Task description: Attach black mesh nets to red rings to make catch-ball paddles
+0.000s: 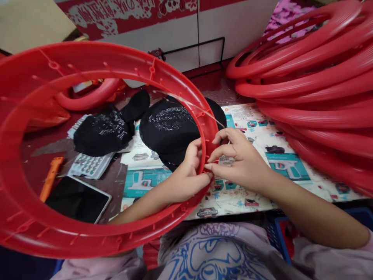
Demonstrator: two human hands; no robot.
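Note:
A large red plastic ring (96, 62) with small pegs on its inner face is held up and tilted in front of me. My left arm passes through its opening, and my left hand (189, 171) grips the ring's right rim from inside. My right hand (236, 159) meets it from outside, fingers pinched at the same spot on the rim. A thin pale strand (201, 111) runs from the upper rim down toward my fingers. What the pinch holds is too small to make out.
A tall stack of red rings (314, 77) fills the right side. On the table lie two black beaded caps (171, 124), a calculator (87, 165), a tablet (77, 200), an orange cutter (51, 177) and a printed toy-gun sheet (279, 163). Another red ring (87, 97) sits behind.

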